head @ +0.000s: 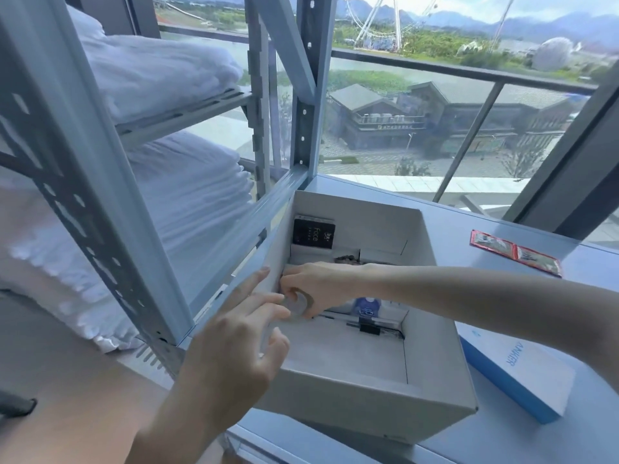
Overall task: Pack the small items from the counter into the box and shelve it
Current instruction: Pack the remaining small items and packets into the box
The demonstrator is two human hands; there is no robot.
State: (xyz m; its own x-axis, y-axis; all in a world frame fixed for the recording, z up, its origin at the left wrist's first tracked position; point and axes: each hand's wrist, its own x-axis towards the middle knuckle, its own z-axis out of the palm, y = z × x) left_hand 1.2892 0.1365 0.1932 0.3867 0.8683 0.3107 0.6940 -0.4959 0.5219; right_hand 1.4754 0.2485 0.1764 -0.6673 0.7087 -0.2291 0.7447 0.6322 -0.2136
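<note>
Head view. A white cardboard box [435, 346] stands open on the pale counter [502, 437], its left wall close against a grey metal shelving rack [303, 95] that carries folded white linen [160, 72].

The right hand [321, 284] reaches across the box from the right, down into its left side. Its fingers are curled round a small clear ring-shaped roll [298, 304], which looks like tape. The roll sits under the knuckles with the thumb against its near edge, just inside the box's left wall and above its floor.

The left hand [234, 343] comes from below, its fingers nearly straight and spread. The index fingertip lies on the outside of the left wall, and a middle fingertip [283, 300] reaches over the rim to the edge of the roll. Whether it actually touches cannot be told. This hand grasps nothing.

Already inside the box:
- a black packet marked "Face" [313, 233], leaning on the far wall
- a blue-printed item [366, 308]
- a black clip [368, 329], just beside it

Outside the box, on the counter to the right:
- a strip of red sachets [516, 252]
- a blue-and-white carton [516, 370]
</note>
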